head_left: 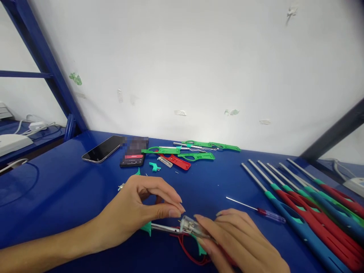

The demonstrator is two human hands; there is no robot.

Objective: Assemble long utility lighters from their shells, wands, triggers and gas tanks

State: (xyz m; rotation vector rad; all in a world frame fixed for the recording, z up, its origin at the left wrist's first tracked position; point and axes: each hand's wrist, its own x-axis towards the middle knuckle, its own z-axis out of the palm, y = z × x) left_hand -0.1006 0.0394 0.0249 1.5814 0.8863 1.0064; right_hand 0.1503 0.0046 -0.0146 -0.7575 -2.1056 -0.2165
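Note:
My right hand [239, 239] grips a clear lighter fuel tank [191, 226], its metal valve end pointing left. Close beside that end, my left hand [150, 204] has thumb and fingertips pinched together. Whatever is in the pinch, if anything, is too small to make out. Under both hands lie a red lighter handle half [186, 248], a metal tube [165, 228] and a green trigger piece [201, 248], partly covered by my right hand. Another green part [147, 228] shows below my left hand.
Several assembled stick lighters [307, 216] lie at the right, beside a screwdriver [264, 213]. Two phones [104, 149] lie at the back left. Green handle halves [197, 156], a red half [179, 162], another clear tank [165, 162] and a green trigger [154, 167] sit near the wall.

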